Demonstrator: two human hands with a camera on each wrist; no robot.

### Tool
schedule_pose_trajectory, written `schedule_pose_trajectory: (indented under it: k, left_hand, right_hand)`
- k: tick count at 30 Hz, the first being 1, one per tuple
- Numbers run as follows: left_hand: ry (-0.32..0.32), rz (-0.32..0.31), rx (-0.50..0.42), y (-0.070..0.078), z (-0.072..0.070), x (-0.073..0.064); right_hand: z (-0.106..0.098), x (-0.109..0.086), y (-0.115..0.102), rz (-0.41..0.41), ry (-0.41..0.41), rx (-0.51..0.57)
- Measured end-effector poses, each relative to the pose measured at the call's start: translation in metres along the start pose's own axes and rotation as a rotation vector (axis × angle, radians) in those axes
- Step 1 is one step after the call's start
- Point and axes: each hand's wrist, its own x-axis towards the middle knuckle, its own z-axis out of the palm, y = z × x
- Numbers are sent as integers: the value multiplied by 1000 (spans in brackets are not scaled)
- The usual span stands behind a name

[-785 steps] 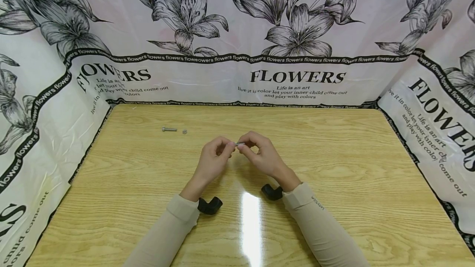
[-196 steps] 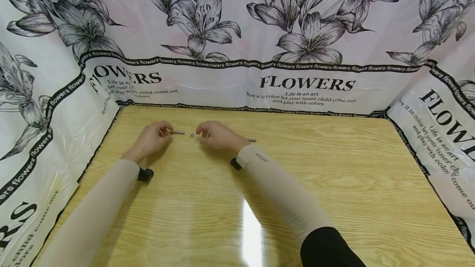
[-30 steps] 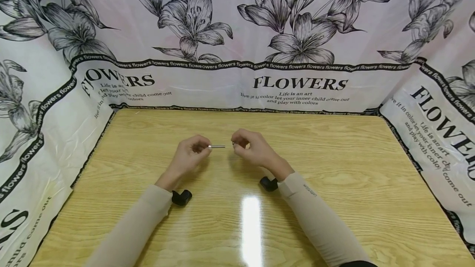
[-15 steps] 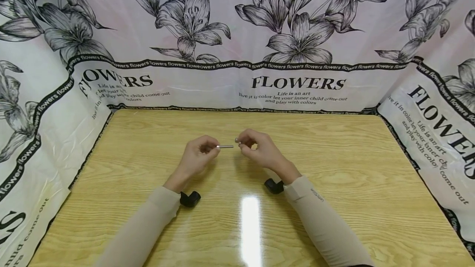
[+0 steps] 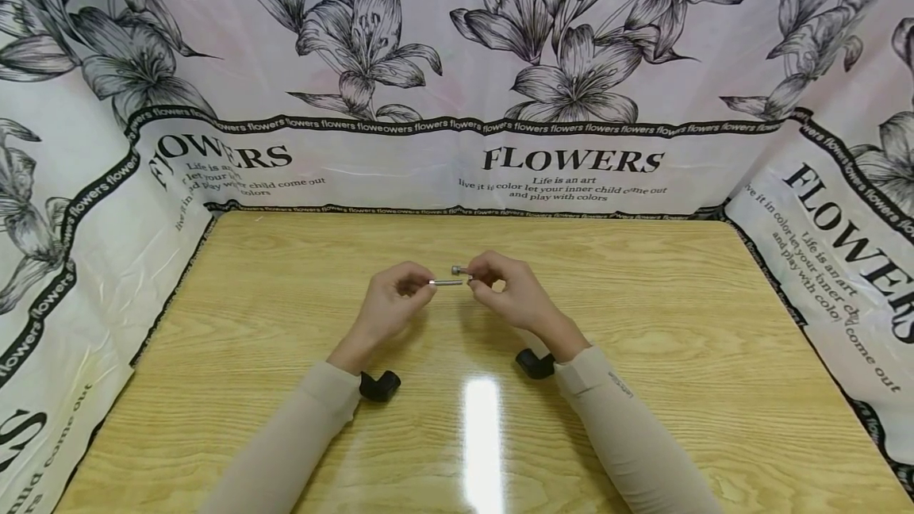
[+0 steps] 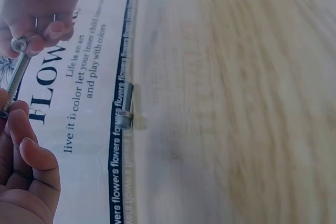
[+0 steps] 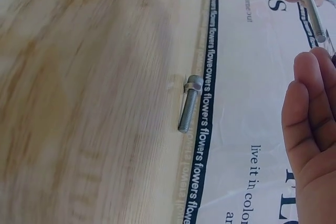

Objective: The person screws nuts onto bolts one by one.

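My left hand (image 5: 385, 304) pinches a silver bolt (image 5: 447, 282) by its head end, the threaded shank pointing right. In the right wrist view the bolt's shank (image 7: 313, 18) slants down from the left fingertips. My right hand (image 5: 520, 296) pinches a small hex nut (image 6: 19, 44) between finger and thumb, right at the bolt's tip. A second bolt (image 5: 458, 270) lies on the table just beyond the fingers, partly covered by the right hand in the head view. The right wrist view shows a nut (image 7: 192, 85) on this bolt, close to its head.
The wood-grain table (image 5: 643, 387) carries a bright light reflection in front of the hands. Flower-printed white cloth (image 5: 400, 161) stands along its back and sides. A black wrist mount (image 5: 380, 385) hangs from the left cuff, another black mount (image 5: 534, 364) from the right.
The separate bolt and nut have been picked up from the table's left. Over the last second both hands shift right, the left more, bringing the bolt's tip to the nut.
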Motion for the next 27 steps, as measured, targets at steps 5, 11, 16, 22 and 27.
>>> schedule_pose_trajectory:
  k: [5,11,16,22,27]
  left_hand:
    - [11,-7,-14,0,3,1]
    - [14,-12,-48,-1,8,2]
    - [19,-8,-66,-1,11,3]
    - [25,21,-77,0,15,5]
    - [33,38,-89,1,17,6]
  right_hand:
    - [-1,-4,1,3,8,-3]
    - [-2,-7,3,-5,15,-1]
    - [-2,-9,3,-1,34,6]
    - [-5,-11,3,14,64,23]
    - [-7,-11,4,-18,71,39]
